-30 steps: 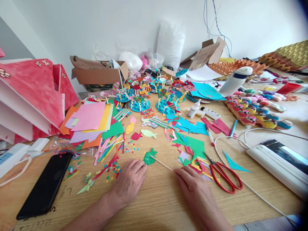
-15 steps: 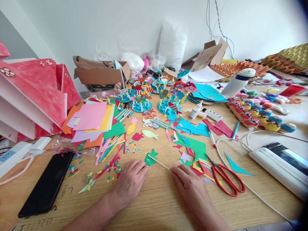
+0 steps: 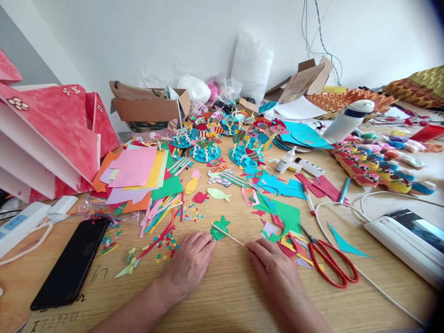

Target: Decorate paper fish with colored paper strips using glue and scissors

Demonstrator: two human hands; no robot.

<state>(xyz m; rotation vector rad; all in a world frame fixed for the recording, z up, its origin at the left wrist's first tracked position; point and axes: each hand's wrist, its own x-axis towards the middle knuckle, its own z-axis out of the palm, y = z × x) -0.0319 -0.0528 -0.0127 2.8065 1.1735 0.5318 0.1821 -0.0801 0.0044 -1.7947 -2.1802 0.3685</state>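
Note:
A green paper fish (image 3: 221, 229) lies flat on the table between my hands, with a wet-looking sheen on its body. My left hand (image 3: 192, 259) rests on the wood, fingers pressed together, its fingertips at the fish's left edge. Between the closed fingertips of my right hand (image 3: 272, 263) is a thin pale wooden stick (image 3: 232, 237). The stick slants up and left across the fish, its tip near the left edge. Beyond the fish lie other paper fish: a red one (image 3: 200, 198), a yellow one (image 3: 191, 186) and a light green one (image 3: 218, 194).
Red-handled scissors (image 3: 331, 263) lie right of my right hand, beside paper scraps (image 3: 284, 215) and a white cable. A glue bottle (image 3: 286, 160) stands farther back. Leftward are a black phone (image 3: 71, 263), paper strips and stacked coloured sheets (image 3: 133, 166). Fish decorations (image 3: 205, 152) stand behind.
The stick's tip has shifted slightly left across the green fish. Both hands keep nearly the same place, while the whole view has moved a little.

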